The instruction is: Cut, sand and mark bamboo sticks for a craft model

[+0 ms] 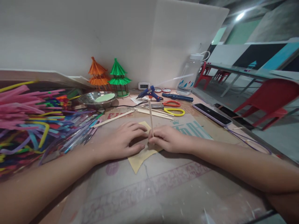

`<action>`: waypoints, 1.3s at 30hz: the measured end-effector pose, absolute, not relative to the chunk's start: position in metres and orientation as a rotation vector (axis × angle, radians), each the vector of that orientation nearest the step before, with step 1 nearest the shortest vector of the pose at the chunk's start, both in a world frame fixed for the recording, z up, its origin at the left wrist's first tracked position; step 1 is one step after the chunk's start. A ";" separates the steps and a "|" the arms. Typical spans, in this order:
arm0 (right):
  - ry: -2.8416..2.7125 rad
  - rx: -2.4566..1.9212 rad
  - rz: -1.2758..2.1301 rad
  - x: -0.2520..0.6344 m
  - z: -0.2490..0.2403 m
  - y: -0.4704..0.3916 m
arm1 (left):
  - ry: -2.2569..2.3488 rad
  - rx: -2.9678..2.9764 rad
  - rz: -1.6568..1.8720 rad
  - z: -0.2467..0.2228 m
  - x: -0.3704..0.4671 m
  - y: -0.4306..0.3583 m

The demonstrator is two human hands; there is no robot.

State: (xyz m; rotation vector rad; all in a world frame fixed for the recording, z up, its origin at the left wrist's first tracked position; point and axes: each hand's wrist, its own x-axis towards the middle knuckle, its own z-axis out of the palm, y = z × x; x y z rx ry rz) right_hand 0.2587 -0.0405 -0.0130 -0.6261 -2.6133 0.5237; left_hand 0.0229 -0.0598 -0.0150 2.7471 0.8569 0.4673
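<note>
Toward the left edge of the tabletop (163, 196), loose pipe cleaners (17, 105) sit beside your left forearm; an arm drift could drag some across. Your left hand (120, 140) is palm-down at the yellow sheet (138, 160), thumb well apart from the fingers, nothing gripped; too little pressure and the sheet could skid. Your right hand (171, 139) pinches the stick (150, 118) low, so a small wrist twist could tip the long free top.

Position: sheet is partly under both hands, one corner pointing at the near tabletop edge. Stick stands near upright in your right finger pinch, just right of your left fingertips. Can't tell if its foot touches the sheet.
</note>
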 end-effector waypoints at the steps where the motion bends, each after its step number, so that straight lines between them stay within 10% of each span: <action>1: -2.615 -0.611 0.537 0.259 -0.013 -0.040 | 0.856 2.745 0.467 -0.015 0.023 -0.060; 17: -2.636 -0.673 0.505 0.256 -0.009 -0.043 | 0.860 2.735 0.481 -0.014 0.023 -0.060; 28: -1.448 -0.888 1.744 0.259 -0.012 -0.007 | 0.932 2.727 0.428 -0.016 0.021 -0.060; 39: -1.253 -0.883 1.883 0.259 -0.006 -0.007 | 0.939 2.722 0.421 -0.015 0.022 -0.061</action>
